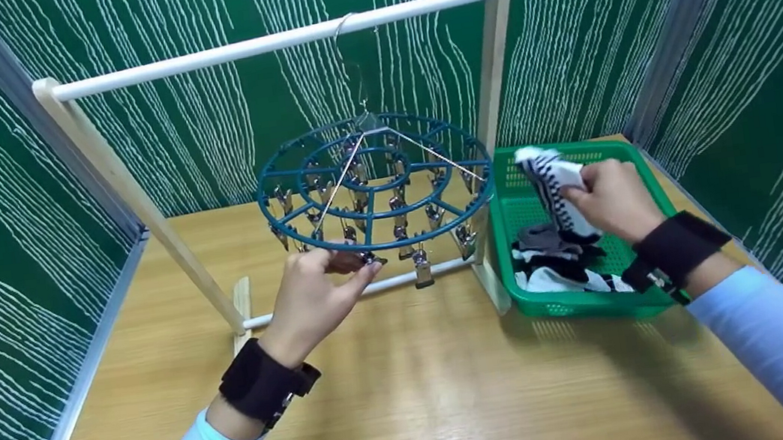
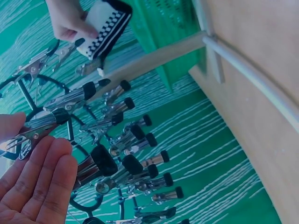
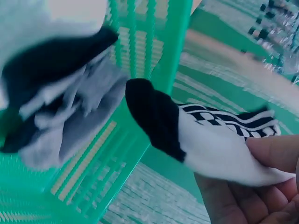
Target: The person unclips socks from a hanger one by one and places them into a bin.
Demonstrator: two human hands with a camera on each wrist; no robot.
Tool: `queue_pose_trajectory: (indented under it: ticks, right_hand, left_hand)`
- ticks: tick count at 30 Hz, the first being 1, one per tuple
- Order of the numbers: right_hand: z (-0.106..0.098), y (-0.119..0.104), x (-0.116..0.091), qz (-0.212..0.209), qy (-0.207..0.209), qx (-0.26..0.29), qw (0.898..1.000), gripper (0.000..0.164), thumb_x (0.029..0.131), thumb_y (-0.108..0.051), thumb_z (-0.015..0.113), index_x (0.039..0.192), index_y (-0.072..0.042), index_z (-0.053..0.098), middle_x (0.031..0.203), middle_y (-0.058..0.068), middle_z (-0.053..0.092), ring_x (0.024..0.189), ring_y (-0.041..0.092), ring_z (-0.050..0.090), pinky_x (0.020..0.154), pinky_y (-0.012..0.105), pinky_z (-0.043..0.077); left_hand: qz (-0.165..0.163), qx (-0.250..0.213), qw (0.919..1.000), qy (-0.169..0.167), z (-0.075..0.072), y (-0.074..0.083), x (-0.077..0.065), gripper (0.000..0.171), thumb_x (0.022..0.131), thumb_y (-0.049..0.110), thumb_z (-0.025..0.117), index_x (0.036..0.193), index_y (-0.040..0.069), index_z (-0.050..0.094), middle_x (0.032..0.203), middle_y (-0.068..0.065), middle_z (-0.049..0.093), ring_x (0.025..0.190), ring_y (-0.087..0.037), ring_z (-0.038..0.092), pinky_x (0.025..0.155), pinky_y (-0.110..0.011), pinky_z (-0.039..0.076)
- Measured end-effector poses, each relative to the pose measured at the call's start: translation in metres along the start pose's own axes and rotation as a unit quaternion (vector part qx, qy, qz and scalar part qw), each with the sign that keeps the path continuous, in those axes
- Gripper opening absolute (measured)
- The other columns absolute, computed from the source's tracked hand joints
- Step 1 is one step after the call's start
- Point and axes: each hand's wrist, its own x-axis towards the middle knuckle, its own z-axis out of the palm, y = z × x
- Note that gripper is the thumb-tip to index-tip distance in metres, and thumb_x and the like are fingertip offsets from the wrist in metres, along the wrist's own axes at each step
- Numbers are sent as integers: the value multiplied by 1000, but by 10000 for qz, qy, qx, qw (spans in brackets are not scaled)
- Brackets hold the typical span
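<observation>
A round teal clip hanger hangs by its wire hook from the rack's bar, with several metal clips below its rings. At its near edge my left hand pinches a metal clip between thumb and fingers; the clip holds no cloth. My right hand grips a white and black sock with a checkered band, raised above the green basket. Its black toe points away from the fingers in the right wrist view. More socks, grey, black and white, lie in the basket.
A wooden rack with a white top bar stands on the wooden table. Its right foot is beside the basket. Green panels with white streaks enclose the table at the back and sides.
</observation>
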Motion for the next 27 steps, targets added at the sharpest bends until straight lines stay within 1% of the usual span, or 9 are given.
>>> queue_pose_trajectory:
  ticks: [2, 5, 6, 9, 11, 14, 18, 21, 27]
  right_hand:
    - [-1, 5, 6, -113, 105, -208, 9997, 28, 106, -8, 63, 84, 7, 67, 89, 33, 74, 59, 17, 56, 51, 25, 39]
    - [-1, 12, 15, -184, 75, -590, 9981, 36, 106, -2, 57, 71, -7, 46, 65, 17, 54, 54, 18, 42, 55, 31, 31]
    - [0, 14, 18, -214, 51, -718, 9972, 39, 105, 0, 55, 70, -10, 41, 61, 10, 44, 54, 18, 39, 56, 32, 29]
    - [4, 21, 27, -231, -80, -1128, 9933, 39, 102, 5, 51, 70, -13, 38, 61, 0, 30, 54, 21, 37, 56, 35, 29]
    - [9, 27, 31, -290, -172, -1374, 9899, 35, 101, 7, 50, 70, -9, 46, 59, 4, 38, 53, 24, 42, 55, 37, 31]
    - [18, 34, 35, -483, -307, -1742, 9830, 28, 99, 10, 51, 75, 0, 60, 62, 18, 57, 54, 31, 56, 53, 41, 40]
    - [32, 45, 37, -928, -583, -2172, 9700, 21, 97, 9, 58, 78, 6, 66, 74, 30, 69, 63, 43, 67, 56, 53, 53]
    - [43, 50, 37, -1172, -908, -2324, 9613, 18, 97, 9, 60, 80, 7, 68, 77, 31, 71, 66, 46, 69, 60, 56, 58]
    - [57, 55, 38, -1178, -1647, -2267, 9527, 15, 99, 9, 59, 88, 6, 70, 80, 25, 72, 67, 35, 70, 58, 45, 53]
  left_hand:
    - [-3, -2, 10000, -2, 0, 0, 0, 12, 96, 15, 84, 100, 4, 82, 93, -7, 84, 87, -24, 80, 91, -46, 64]
    - [-11, -13, 10000, -6, -1, 0, 0, 12, 96, 16, 84, 101, 4, 82, 93, -7, 84, 86, -24, 80, 90, -45, 64]
    - [-10, -20, 10000, -10, -1, 0, 0, 12, 97, 16, 84, 101, 4, 82, 93, -7, 84, 86, -24, 80, 90, -45, 64]
    - [1, -24, 10000, -11, -1, -1, 0, 12, 97, 15, 84, 101, 4, 82, 93, -7, 84, 86, -23, 80, 89, -45, 65]
    - [8, -15, 10000, -11, -1, -2, -1, 12, 97, 15, 84, 101, 5, 82, 93, -7, 84, 86, -23, 80, 88, -44, 65]
    - [-3, -1, 10000, -10, -1, -3, -1, 12, 96, 15, 84, 102, 5, 82, 94, -7, 84, 87, -23, 80, 89, -45, 65]
    - [-8, 17, 10000, 16, 0, -4, -1, 12, 96, 14, 84, 102, 4, 82, 93, -8, 84, 87, -24, 81, 89, -48, 65]
    - [-1, 51, 10000, 41, -1, -4, -2, 13, 96, 13, 84, 103, 3, 81, 93, -9, 84, 86, -25, 81, 88, -48, 65]
    - [-26, 69, 10000, 55, -2, -2, -2, 14, 96, 13, 84, 104, 1, 81, 94, -9, 84, 86, -25, 81, 90, -47, 65]
